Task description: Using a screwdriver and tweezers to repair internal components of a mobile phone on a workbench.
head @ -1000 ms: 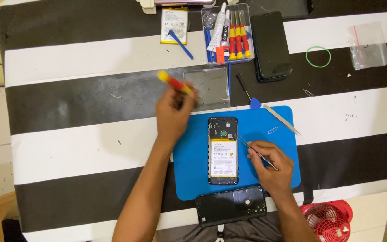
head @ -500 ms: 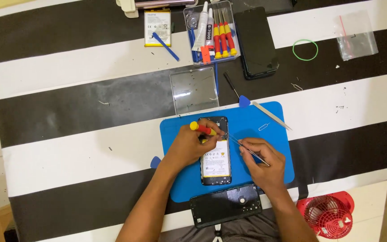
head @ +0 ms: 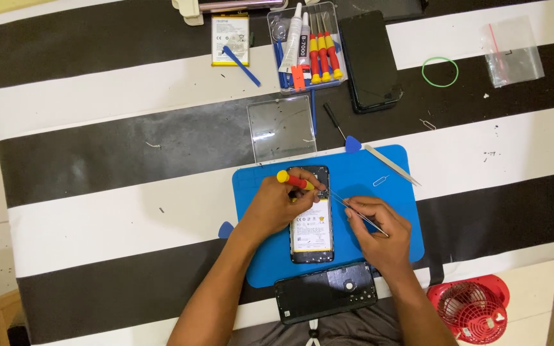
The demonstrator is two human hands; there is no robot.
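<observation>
Over the opened phone [head: 311, 221], left hand [head: 276, 206] grips a screwdriver [head: 295, 181]; right hand [head: 379, 232] pinches tweezers [head: 354, 210]. Exposed internals are probably fragile: hold the edges.

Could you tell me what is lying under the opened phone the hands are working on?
The opened phone lies on a blue work mat, which rests on the black-and-white striped table. The left hand covers the phone's upper left, so anything beneath there cannot be seen.
</observation>
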